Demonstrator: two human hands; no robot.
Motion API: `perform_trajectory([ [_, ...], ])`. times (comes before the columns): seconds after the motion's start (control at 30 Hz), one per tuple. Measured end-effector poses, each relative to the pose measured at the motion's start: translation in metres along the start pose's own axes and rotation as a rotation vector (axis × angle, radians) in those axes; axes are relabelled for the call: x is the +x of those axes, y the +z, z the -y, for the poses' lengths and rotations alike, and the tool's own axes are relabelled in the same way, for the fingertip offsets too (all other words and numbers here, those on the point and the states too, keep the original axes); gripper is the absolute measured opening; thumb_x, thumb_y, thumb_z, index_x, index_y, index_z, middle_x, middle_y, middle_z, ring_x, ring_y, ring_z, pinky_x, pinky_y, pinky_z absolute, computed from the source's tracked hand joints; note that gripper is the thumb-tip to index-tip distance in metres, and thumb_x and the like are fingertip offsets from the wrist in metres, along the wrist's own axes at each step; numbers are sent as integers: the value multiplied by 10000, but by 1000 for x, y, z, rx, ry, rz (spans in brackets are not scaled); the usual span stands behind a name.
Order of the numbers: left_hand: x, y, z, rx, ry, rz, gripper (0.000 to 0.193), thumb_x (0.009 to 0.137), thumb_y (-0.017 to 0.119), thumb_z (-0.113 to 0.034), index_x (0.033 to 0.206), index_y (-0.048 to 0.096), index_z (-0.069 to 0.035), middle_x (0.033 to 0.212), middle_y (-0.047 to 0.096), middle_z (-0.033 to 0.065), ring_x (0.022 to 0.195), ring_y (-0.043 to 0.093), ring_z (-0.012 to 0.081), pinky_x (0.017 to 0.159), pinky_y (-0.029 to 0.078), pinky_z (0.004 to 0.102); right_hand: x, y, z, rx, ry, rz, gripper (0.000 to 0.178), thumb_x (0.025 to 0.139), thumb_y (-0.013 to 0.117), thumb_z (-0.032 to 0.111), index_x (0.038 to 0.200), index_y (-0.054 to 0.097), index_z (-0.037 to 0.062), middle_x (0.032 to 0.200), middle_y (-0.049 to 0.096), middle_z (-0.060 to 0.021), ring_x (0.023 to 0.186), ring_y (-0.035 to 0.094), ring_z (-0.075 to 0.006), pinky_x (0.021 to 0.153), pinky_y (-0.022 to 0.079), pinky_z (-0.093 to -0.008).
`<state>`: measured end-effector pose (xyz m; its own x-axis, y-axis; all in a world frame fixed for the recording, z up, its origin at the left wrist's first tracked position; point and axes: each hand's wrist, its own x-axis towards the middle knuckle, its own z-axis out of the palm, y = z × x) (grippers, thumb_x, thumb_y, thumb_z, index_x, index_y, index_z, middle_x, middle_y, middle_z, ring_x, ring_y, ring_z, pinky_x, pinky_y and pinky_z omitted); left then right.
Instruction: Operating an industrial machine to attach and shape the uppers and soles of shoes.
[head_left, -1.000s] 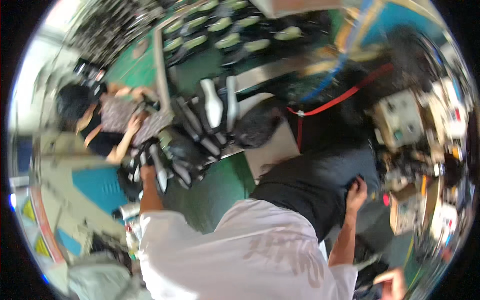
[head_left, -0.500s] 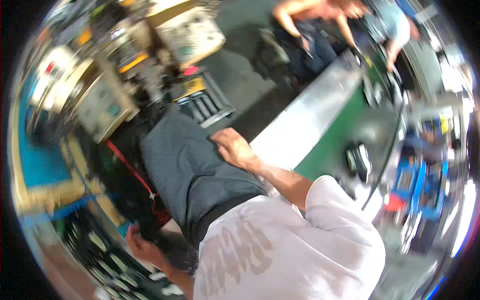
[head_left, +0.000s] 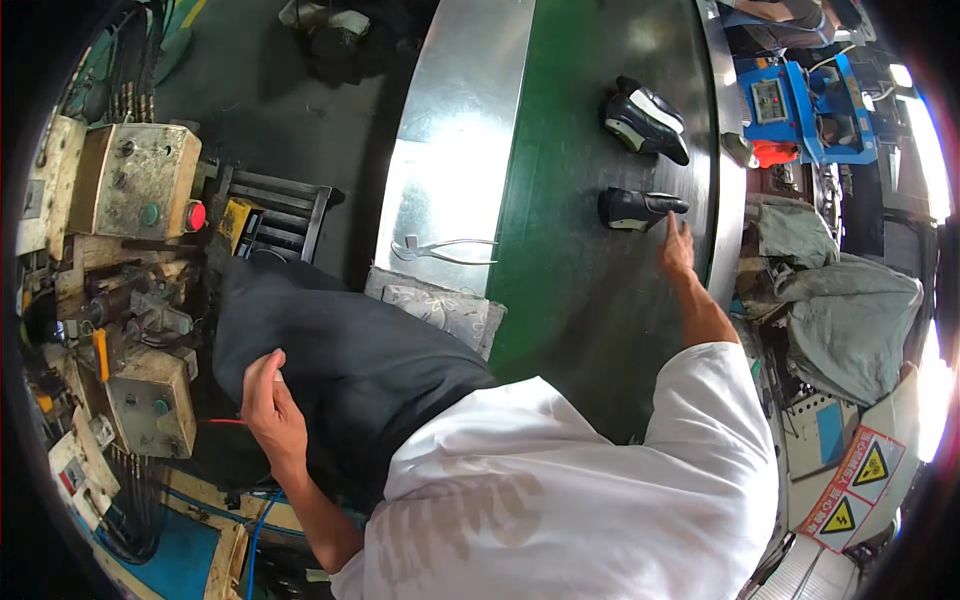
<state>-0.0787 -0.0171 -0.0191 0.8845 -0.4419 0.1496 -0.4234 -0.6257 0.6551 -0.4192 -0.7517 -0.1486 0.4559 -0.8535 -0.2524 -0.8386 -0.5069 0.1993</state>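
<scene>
My right hand reaches over the dark conveyor belt, fingers stretched toward the toe of a black shoe with a pale sole edge. Its fingertips are at the toe; whether they touch it I cannot tell. Just beyond lie more black-and-white footwear, apparently a shoe on its side. My left hand is raised beside my dark trousers, loosely bent and with nothing visible in it. Metal pincers rest on the shiny metal ledge, above a grey patterned cloth pad.
At left stands a worn machine with control boxes and a red button. A dark slatted rack is near my knees. Right of the belt are a blue machine, a grey cloth cover and a warning sign. Another person is at the far right.
My view has swung toward the belt. My right hand has gone from near my thigh out to the shoe, and my left hand has risen beside my leg.
</scene>
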Motion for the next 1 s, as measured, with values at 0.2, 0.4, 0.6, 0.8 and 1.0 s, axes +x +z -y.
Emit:
perform_trajectory([
  [0.2,3,3,-1,20,-131,139,287,1071,573,57,1311,726,19,1199,751,191,1080,756,361,948,611,426,65,-24,24,-167,-293,70,1115,766,941,332,1718,373,214,1739,360,-280,1597,373,-480,1252,424,-554],
  [0.4,42,44,-26,-81,-75,137,262,1081,560,41,1283,726,32,1196,751,205,1076,749,371,948,603,439,62,-34,47,-17,-150,242,774,815,943,543,1417,718,113,1283,772,-182,1255,711,-413,1053,567,-495],
  [0.6,58,95,-56,-264,12,132,264,1032,594,54,1247,746,25,1164,761,190,1060,755,365,932,606,420,-105,50,76,1236,-46,320,970,887,939,302,1666,408,73,1389,673,-89,1258,626,-237,1106,499,-385],
  [0.8,51,149,-68,-562,-4,276,258,1029,608,63,1253,733,40,1127,764,192,1027,766,339,915,605,398,-175,68,157,1379,386,31,1146,845,830,104,1779,167,133,1427,611,-156,1169,641,-279,1026,538,-398],
  [1.0,74,191,-50,-737,-139,298,370,1112,619,-114,1468,654,-20,1161,764,182,1107,752,307,964,582,401,-215,-44,218,1491,-13,442,1054,849,830,138,1753,290,101,1477,596,-186,1294,631,-349,1141,509,-470],
])
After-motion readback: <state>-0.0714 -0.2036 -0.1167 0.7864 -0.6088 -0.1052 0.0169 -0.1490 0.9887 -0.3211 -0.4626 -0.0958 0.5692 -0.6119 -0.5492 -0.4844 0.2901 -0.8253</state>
